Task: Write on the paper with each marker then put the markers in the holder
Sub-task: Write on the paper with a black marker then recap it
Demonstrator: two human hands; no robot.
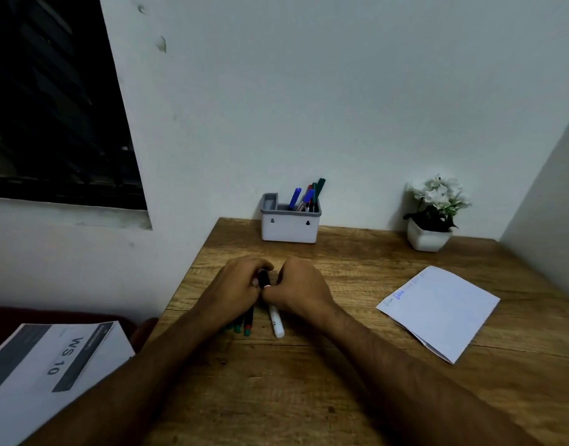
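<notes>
A head-worn camera looks down at a wooden desk [309, 381] set against a pale wall. Nearest, at the lower left, a white box [51, 365] printed "WS 10" sits off the desk edge. Two bare forearms reach forward from the bottom of the view and meet near the middle of the desk. The left hand [236, 286] has its fingers curled around the black cap end of a marker, and the right hand [301, 284] curls against it from the other side, thumb pressed at the join; both grip the white marker [275, 320], whose barrel trails back toward the viewer on the desk. It looks like the cap is being pulled off or pushed on, though which one cannot be told. Under the left hand lie a few more markers [247, 323] with green and dark ends, touching one another. To the right, well apart from the hands, a folded white paper [444, 310] carries a short line of blue writing near its left edge. Farther back, against the wall, a grey holder [289, 226] already contains several blue, red and green markers. A small potted white flower [433, 217] stands at the far right. The task seems partly done: some markers are stored, several remain.
</notes>
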